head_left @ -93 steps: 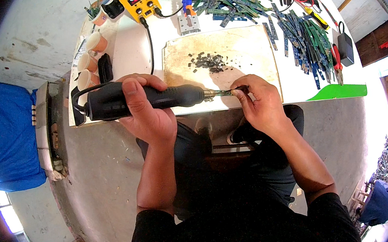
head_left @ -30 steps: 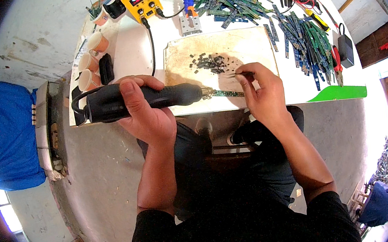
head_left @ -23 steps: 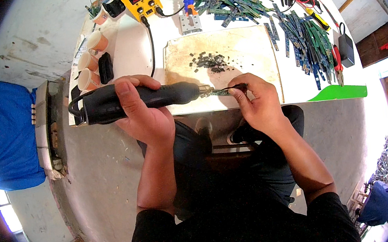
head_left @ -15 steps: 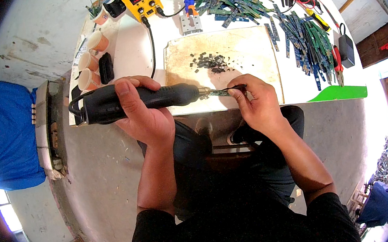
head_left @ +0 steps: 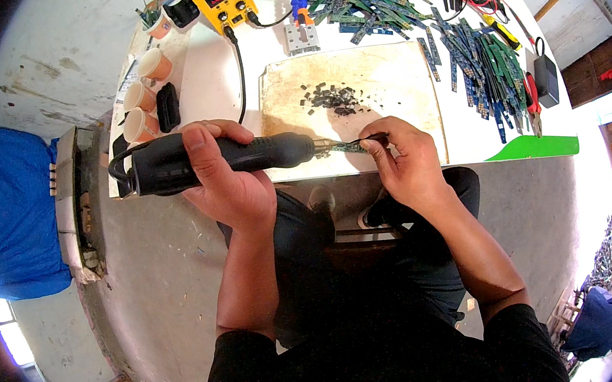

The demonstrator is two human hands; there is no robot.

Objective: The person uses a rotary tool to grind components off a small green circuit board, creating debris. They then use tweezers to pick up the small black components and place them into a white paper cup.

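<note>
My left hand [head_left: 229,180] is wrapped round a black hot-air gun [head_left: 161,165], its metal nozzle [head_left: 322,147] pointing toward my right hand [head_left: 411,159], which pinches a thin dark tool [head_left: 377,137]. A narrow green circuit strip [head_left: 350,147] lies just left of that hand, by the nozzle; I can't tell whether the tool touches it. Beyond my right hand, small black chips [head_left: 333,98] lie on a tan board [head_left: 286,87], and farther right, more strips [head_left: 491,71] are heaped on the surface [head_left: 208,78]

Head-worn fisheye, looking down from just above tabletop [head_left: 201,82]; dark rim perhaps hides detail.
</note>
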